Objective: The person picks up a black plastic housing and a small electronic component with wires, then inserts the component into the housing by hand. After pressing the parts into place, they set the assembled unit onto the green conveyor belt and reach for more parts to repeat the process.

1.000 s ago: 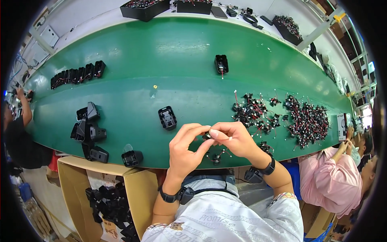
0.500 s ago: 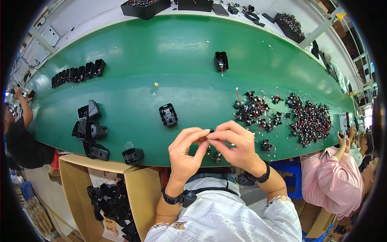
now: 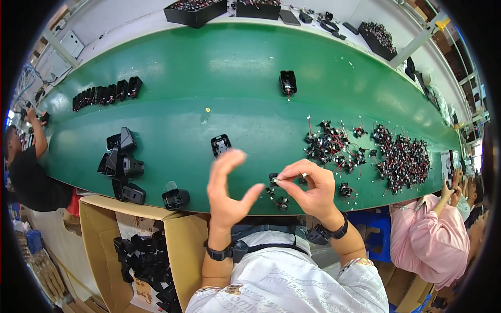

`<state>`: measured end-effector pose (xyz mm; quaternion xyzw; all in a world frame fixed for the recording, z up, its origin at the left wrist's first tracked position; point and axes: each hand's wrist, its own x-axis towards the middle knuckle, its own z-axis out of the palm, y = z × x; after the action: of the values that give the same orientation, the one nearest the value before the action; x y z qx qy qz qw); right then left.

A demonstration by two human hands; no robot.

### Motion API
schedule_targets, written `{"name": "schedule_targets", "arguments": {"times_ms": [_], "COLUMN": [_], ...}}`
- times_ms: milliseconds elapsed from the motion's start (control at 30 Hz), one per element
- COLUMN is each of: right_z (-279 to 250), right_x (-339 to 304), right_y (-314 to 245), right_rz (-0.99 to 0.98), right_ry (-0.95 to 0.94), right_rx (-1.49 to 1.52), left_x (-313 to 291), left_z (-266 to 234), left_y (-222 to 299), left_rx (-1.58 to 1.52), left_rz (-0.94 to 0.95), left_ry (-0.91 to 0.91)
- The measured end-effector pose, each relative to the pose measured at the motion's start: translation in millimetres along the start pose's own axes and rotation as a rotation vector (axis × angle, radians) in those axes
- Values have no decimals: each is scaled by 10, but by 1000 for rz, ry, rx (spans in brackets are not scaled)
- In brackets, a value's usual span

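Observation:
My left hand [image 3: 227, 192] is raised off the table edge, thumb and fingers spread apart, with nothing in it; it is slightly blurred. A small black part [image 3: 273, 177] sits at the fingertips of my right hand [image 3: 313, 189], which is closed in a pinch; its details are too small to make out. Just beyond my left fingers lies an open black housing [image 3: 221, 141], its near end partly hidden. Loose wired parts [image 3: 282, 203] lie below my right fingertips. To the right spreads a pile of small black parts with red wires [image 3: 330, 142].
A larger wired pile [image 3: 401, 156] covers the right of the green table [image 3: 250, 115]. Another housing [image 3: 288, 82] stands farther back. Housings line up in a row [image 3: 107, 95] and cluster [image 3: 120, 161] at left. A cardboard box [image 3: 190, 245] stands below; co-workers sit at both sides.
My left hand has let go of the small part, opened and moved away to the left. My right hand keeps its pinch. The whole view has shifted slightly.

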<state>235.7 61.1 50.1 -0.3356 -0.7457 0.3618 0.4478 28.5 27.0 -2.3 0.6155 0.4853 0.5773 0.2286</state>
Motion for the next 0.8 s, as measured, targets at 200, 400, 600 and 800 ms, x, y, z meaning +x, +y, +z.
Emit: {"name": "schedule_targets", "arguments": {"times_ms": [200,400,600,800], "right_z": [7,15,-55,-418], "right_x": [-20,82,36,-325], "right_y": [-41,-57,15,-28], "right_rz": [-9,52,134,201], "right_ry": [-6,-49,111,338], "right_rx": [-9,-121,-18,94], "left_x": [68,22,151,379], "left_z": [-236,-81,297,545], "left_y": [-465,-481,-146,-20], "left_rx": [622,547,554,511], "left_rz": [-200,-53,-100,38], "left_ry": [-4,-200,-237,-563]}}
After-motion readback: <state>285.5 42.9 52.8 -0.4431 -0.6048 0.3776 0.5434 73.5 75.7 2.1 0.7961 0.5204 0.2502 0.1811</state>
